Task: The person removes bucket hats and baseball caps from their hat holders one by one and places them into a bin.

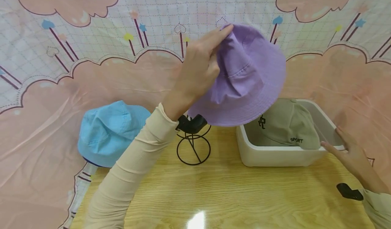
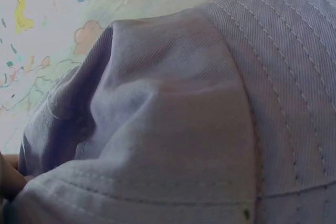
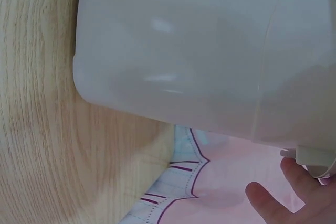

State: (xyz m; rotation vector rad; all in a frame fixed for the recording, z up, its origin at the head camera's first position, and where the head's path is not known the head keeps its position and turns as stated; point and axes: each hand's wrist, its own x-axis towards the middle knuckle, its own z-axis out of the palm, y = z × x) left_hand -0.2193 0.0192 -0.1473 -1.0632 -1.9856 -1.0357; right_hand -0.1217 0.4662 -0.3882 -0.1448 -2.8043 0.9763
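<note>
"SPORT" and a larger "R" (both dark) on the khaki cap

Left arm stretches diagonally upward from the lower left, left hand held high, its fingers pinching, right arm low at the right edge, right hand angled inward, thumb and forefinger apart

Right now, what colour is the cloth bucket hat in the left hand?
Light purple cloth bucket hat; shows best in the head view.
</note>
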